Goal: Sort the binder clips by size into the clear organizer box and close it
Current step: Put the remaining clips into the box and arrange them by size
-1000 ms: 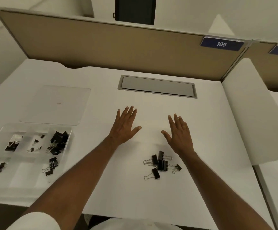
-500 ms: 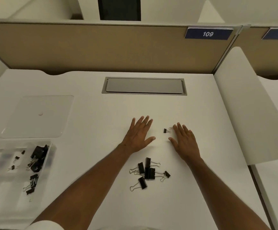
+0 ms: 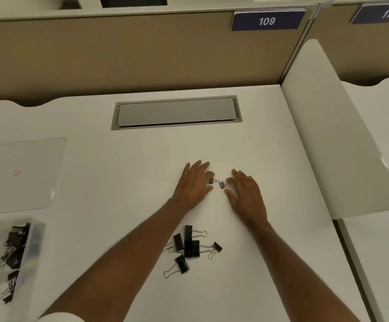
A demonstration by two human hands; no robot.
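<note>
My left hand [image 3: 193, 184] and my right hand [image 3: 246, 194] lie flat on the white desk [image 3: 119, 173], fingers spread. Between their fingertips rest two small black binder clips [image 3: 217, 182], touching or nearly touching the fingers; neither is gripped. A pile of several larger black binder clips [image 3: 190, 246] sits nearer me, between my forearms. The clear organizer box [image 3: 35, 231] is at the left edge, open, with black clips in its compartments. Its clear lid [image 3: 19, 175] lies flat on the desk just beyond it.
A grey cable hatch [image 3: 177, 112] is set into the desk ahead. A tan partition [image 3: 119, 54] with a blue sign "109" [image 3: 266, 20] closes the back. A white curved divider [image 3: 337, 140] bounds the right side.
The view has shifted right and forward, pushing the organizer box toward the left edge. Both hands have come closer together around two small clips that now show between them.
</note>
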